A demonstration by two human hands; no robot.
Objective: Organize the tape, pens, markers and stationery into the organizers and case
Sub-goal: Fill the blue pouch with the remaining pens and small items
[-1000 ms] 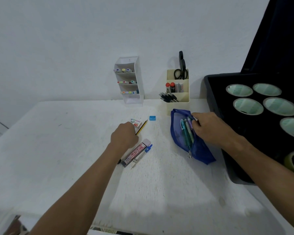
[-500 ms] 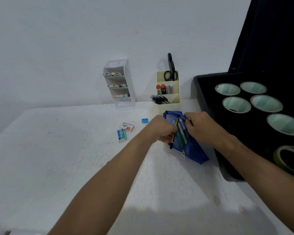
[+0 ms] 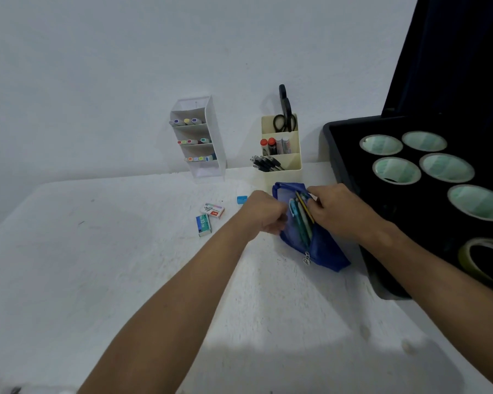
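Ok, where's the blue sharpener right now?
Head view: the sharpener lies on the table, centre, just left of the left hand, right of the two staple boxes.

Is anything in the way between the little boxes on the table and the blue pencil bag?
Only the left hand. It sits at the blue pouch's open edge, right between the two small boxes and the pouch. The right hand holds the other side open. The white table between the boxes and the hand is bare.

Pens (image 3: 301, 220) in pouch (image 3: 322, 248) beside case (image 3: 350, 177)
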